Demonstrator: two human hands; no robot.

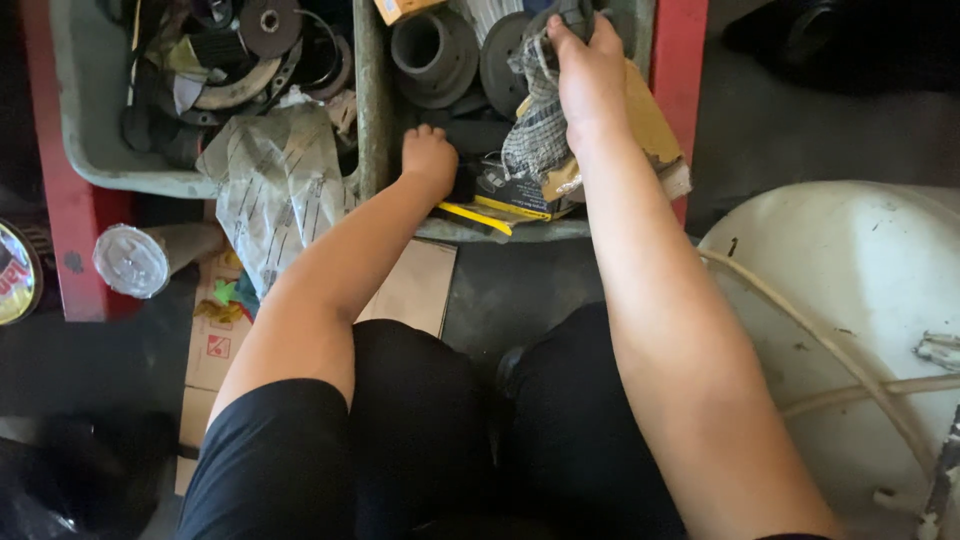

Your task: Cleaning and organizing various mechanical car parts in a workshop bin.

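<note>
At the far edge of the right grey bin (pixel 520 232), right hand (pixel 590 70) is clenched on a dark round part (pixel 565 18) and mesh rag (pixel 535 125). Left hand (pixel 428 158) is curled into the near corner, contents hidden. Best to lift straight up, since the rag could snag the neighbouring discs (pixel 500 60).

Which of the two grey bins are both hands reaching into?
The right-hand bin, between the red frame posts. The left hand and right hand, which grips a checked rag, are inside it. The left-hand bin holds dark discs and crumpled paper, untouched.

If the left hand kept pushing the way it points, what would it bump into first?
Probably the dark round parts in the grey bin just beyond the left hand; depth is hard to judge.
</note>
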